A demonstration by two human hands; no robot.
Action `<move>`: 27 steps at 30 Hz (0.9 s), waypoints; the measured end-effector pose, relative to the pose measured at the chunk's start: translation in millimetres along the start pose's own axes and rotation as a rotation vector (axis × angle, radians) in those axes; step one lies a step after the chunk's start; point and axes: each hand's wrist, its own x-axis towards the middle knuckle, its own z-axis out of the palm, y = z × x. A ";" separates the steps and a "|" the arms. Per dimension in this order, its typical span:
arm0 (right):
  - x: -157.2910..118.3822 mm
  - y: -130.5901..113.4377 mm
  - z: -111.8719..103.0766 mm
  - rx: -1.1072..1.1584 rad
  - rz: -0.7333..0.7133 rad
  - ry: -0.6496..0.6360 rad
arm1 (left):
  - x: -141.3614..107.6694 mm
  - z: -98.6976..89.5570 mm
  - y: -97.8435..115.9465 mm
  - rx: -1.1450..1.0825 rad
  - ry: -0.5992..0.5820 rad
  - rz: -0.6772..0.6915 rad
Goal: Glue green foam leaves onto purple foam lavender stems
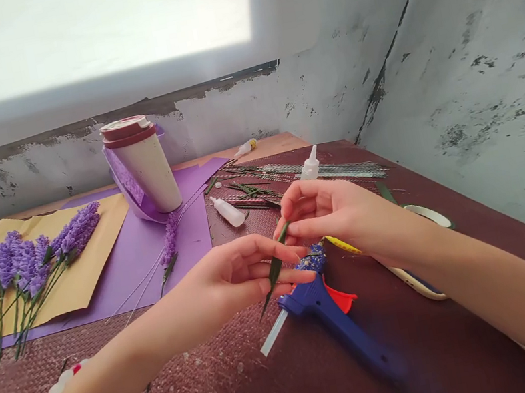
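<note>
A narrow dark-green leaf strip (274, 272) slants between my two hands above the table. My left hand (240, 271) has its thumb and fingers around the middle of the strip, and a beaded bracelet circles that wrist. At its upper end, my right hand (324, 213) pinches the strip between thumb and fingertips. Right below the hands lies a blue hot glue gun (338, 322) with an orange-red trigger; a clear glue stick (273, 333) pokes out of its back. My left fingers partly cover the gun's body.
Purple artificial lavender stems (25, 262) rest on brown paper (95, 260) at left. One lavender stem (170, 240) lies on purple paper (195, 218) by a lidded cup (151, 172). Beyond my hands are glue bottles (228, 210) and thin wires (334, 170). A tape roll (428, 214) sits right.
</note>
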 end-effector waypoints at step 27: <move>-4.1 5.4 5.3 -0.504 -0.354 0.245 | 4.0 -0.3 -3.0 0.199 0.201 0.002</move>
